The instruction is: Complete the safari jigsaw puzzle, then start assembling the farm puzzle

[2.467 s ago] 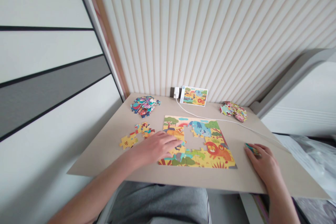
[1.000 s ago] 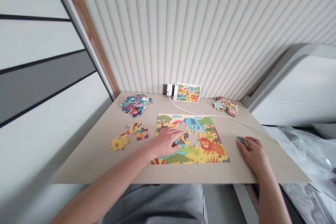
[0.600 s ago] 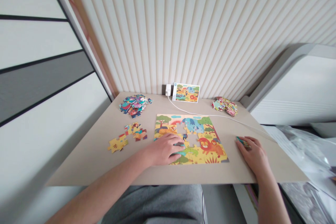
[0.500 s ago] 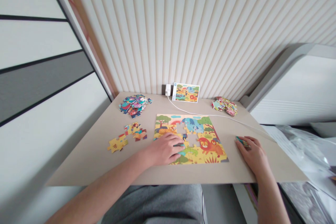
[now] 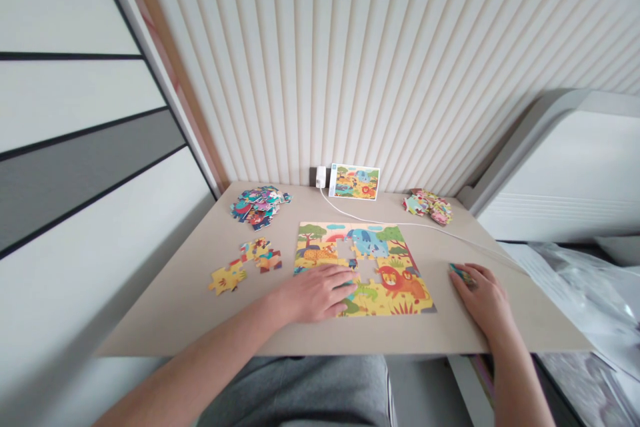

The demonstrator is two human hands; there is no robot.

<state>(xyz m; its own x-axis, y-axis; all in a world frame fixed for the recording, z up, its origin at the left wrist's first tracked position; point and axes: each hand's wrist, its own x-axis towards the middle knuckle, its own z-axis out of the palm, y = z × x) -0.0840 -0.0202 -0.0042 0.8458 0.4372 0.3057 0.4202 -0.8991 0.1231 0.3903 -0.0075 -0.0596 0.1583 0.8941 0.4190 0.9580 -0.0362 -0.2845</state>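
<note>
The left hand was laid flat, fingers together, on the lower left of the safari jigsaw puzzle at centre of the desk, apparently bracing it; a puzzle piece was clamped in the right hand, at lower right, just beside the puzzle.

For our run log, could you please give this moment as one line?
left hand: on jigsaw puzzle | right hand: holding puzzle piece

A white plug adapter sits against the ribbed cream wall panel behind the bench. Its white cable runs right across the bench, and crumpled clear plastic sheeting lies beyond the bench's right edge.
</note>
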